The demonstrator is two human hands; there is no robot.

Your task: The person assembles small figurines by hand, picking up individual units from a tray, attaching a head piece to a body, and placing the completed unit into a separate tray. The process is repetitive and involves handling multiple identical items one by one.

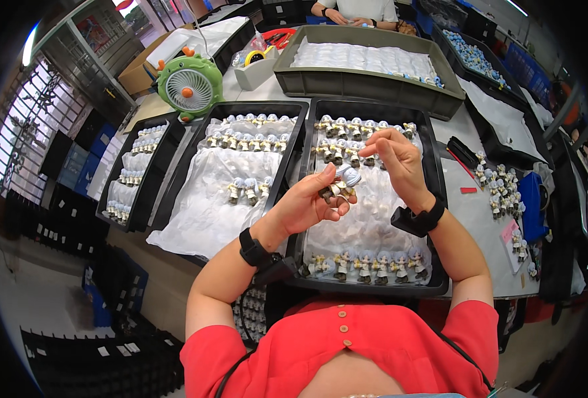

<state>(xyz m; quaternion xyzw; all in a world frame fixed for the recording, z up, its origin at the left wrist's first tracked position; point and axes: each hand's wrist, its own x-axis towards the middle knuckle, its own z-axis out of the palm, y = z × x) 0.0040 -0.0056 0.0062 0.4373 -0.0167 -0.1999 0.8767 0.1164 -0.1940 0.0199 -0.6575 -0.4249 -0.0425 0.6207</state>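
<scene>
My left hand is closed around a small figurine with pale blue-white hair and a white-and-gold outfit, tilted above the black tray in front of me. Close by on the right, my right hand is raised with its fingers bent together; anything between the fingertips is too small to make out. Under my hands, that tray holds rows of matching figurines along its near and far ends, on white padded sheeting. A second black tray on the left has more figurines on white sheeting.
A green fan stands behind the left trays, beside a tape dispenser. A large olive bin sits at the back. Loose figurines lie on the right, near a blue object. Across the table is another person.
</scene>
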